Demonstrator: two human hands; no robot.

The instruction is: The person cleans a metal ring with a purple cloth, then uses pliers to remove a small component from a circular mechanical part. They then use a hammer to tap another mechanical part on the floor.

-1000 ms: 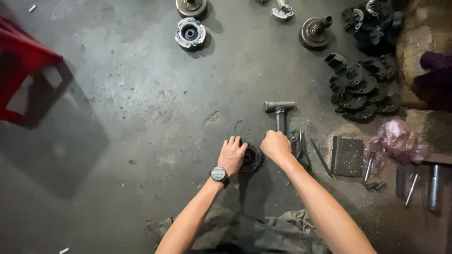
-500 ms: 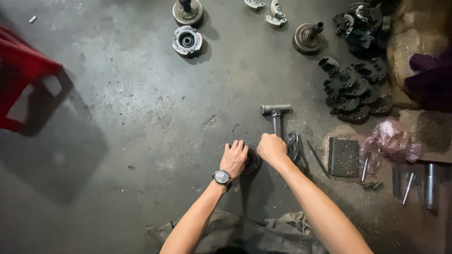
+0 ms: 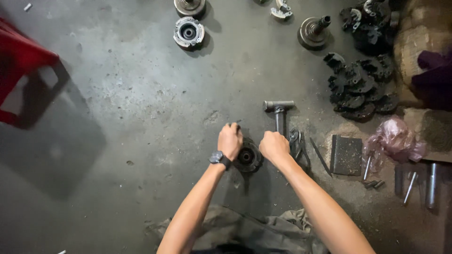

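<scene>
- Left hand clasped over the upper left edge of a dark round clutch part on the concrete floor.
- Right hand fisted just right of the clutch part, touching its rim.
- Metal hammer lying above and right of the clutch part, handle running down toward the fist.
- Pliers just right of the fist.
- Flat dark block farther right of the clutch part.
- Heap of black parts well up and right.
- Red stool far to the left.

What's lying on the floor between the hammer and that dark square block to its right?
In the head view, pliers and a thin dark rod lie between the hammer and the block.
</scene>
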